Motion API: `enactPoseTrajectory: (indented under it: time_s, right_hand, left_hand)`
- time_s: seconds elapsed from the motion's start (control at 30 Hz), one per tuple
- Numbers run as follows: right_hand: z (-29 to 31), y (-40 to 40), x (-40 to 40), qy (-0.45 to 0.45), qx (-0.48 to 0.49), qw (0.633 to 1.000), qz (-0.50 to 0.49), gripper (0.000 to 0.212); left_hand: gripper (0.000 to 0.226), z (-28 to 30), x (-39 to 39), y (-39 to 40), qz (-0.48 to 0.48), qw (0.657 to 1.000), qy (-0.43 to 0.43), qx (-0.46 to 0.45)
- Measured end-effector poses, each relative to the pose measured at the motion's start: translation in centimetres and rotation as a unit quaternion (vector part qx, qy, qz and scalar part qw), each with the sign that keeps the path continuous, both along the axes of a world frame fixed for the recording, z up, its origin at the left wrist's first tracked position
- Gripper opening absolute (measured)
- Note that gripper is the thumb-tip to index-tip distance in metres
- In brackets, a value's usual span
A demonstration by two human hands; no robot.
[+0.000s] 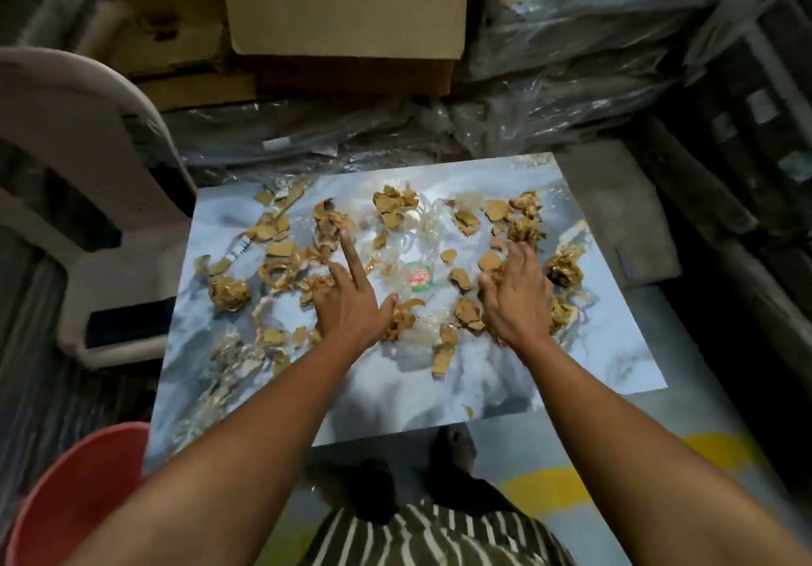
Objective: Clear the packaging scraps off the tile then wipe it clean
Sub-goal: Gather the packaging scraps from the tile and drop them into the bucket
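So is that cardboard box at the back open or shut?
Open. The box has its top flaps up and its inside wall shows; its contents cannot be seen.

Scraps (395,209) crowd tile (615,359) far half; near edge bare; chair (88,196) flanks left.

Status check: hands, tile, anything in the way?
Both hands down on the scraps: left hand fingers spread, right hand raking. Tile littered with cardboard and plastic scraps, unwiped. Nothing blocking.
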State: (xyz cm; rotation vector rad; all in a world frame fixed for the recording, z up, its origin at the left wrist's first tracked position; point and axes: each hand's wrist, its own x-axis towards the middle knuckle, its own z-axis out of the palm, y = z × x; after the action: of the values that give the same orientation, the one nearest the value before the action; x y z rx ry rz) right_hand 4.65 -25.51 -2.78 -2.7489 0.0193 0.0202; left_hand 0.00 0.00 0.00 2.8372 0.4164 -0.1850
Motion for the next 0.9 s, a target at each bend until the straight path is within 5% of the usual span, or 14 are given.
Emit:
enactPoseTrajectory:
  time_s: [0.2,0.43,0.6,0.83,0.9]
  right_hand:
    - [-1.9,-9.9,3.6,0.027,-0.020,0.986,-0.164,0.061]
    - [-4.2,-15.4,7.5,0.202,-0.007,0.978,-0.054,0.082]
    - [-4.5,-14.6,6.1,0.232,0.055,0.971,-0.013,0.090]
    - [-4.3,-12.4,2.6,0.287,0.148,0.946,-0.009,0.144]
    - [-4.5,-11.7,2.3,0.284,0.163,0.944,-0.030,0.139]
  left_hand:
    - [0.128,-3.7,-0.4,-2.7,-0.009,0.988,0.142,-0.054]
    - [0.142,-4.9,0.8,-8.4,-0.007,0.975,0.217,-0.039]
    - [0.139,-5.4,1.8,-11.9,0.010,0.976,0.210,-0.055]
    - [0.131,-5.7,2.7,-15.1,-0.008,0.969,0.229,-0.096]
    - [0.116,-6.0,3.0,-15.5,-0.007,0.970,0.222,-0.104]
